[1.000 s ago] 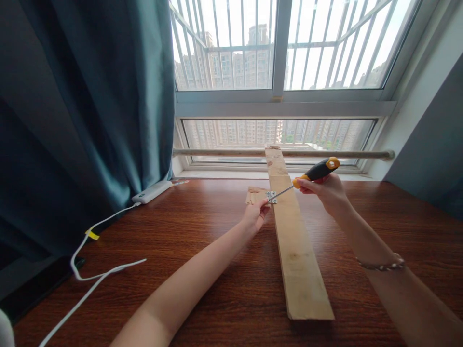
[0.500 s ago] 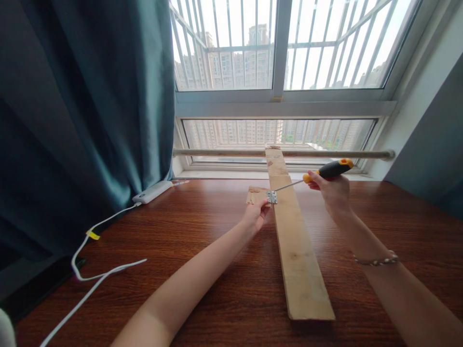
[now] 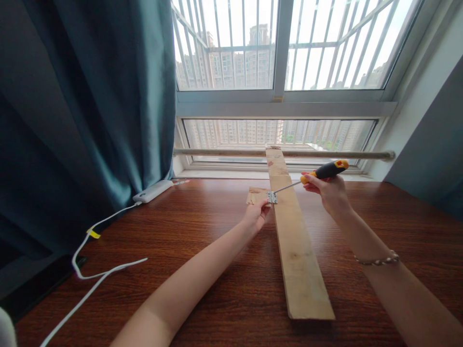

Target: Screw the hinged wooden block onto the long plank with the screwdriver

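Observation:
A long wooden board (image 3: 298, 250) lies on the brown table, its far end at the rail. Against its left edge sits a small wooden piece (image 3: 256, 195), and a silver metal hinge (image 3: 272, 197) spans the two. My left hand (image 3: 256, 215) grips the small piece, thumb beside the hinge and the other fingers partly hidden beneath. My right hand (image 3: 327, 188) holds a screwdriver (image 3: 327, 169) with a black and orange handle, its shaft slanting down left to the upper part of the hinge. Whether the tip sits in a screw is too small to tell.
A white power strip (image 3: 153, 191) with a white cable (image 3: 77, 250) lies on the left of the table (image 3: 202, 270). Dark blue curtains (image 3: 108, 96) hang at the left. A horizontal rail (image 3: 336, 154) crosses before the barred window.
My right hand and the screwdriver handle have shifted slightly left, and the hand's grip on the handle has changed a little. My left hand, the board and the small piece stay about where they were.

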`<action>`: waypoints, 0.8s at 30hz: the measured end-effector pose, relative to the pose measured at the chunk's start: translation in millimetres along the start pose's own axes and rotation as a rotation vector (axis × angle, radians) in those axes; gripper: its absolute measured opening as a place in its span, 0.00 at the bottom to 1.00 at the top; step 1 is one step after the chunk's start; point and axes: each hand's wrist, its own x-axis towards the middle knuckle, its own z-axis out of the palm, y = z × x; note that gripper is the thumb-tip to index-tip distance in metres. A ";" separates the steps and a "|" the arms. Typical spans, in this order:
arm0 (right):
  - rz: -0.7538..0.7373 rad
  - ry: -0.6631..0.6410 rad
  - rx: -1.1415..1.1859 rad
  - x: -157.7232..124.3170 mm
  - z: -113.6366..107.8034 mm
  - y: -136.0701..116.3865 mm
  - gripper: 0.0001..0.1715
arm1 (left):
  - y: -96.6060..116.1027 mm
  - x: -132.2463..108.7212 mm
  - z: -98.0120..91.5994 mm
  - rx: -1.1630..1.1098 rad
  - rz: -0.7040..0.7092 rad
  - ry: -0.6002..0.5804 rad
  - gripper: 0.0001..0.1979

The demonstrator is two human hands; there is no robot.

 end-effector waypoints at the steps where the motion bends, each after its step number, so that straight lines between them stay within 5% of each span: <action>1: 0.014 -0.021 0.015 0.0 -0.9 -2.0 0.19 | -0.2 0.5 -0.3 -0.001 -0.005 0.002 0.10; 6: 0.065 -0.120 0.039 -1.7 -3.4 -11.2 0.17 | -0.4 3.6 -2.4 0.009 -0.014 0.005 0.10; 12: -0.018 -0.028 0.068 -8.3 6.4 -5.9 0.14 | 0.0 5.3 -4.8 0.048 -0.015 -0.011 0.08; 24: -0.008 -0.044 0.017 -10.3 10.1 1.7 0.14 | 3.4 0.4 0.2 0.073 -0.046 0.031 0.08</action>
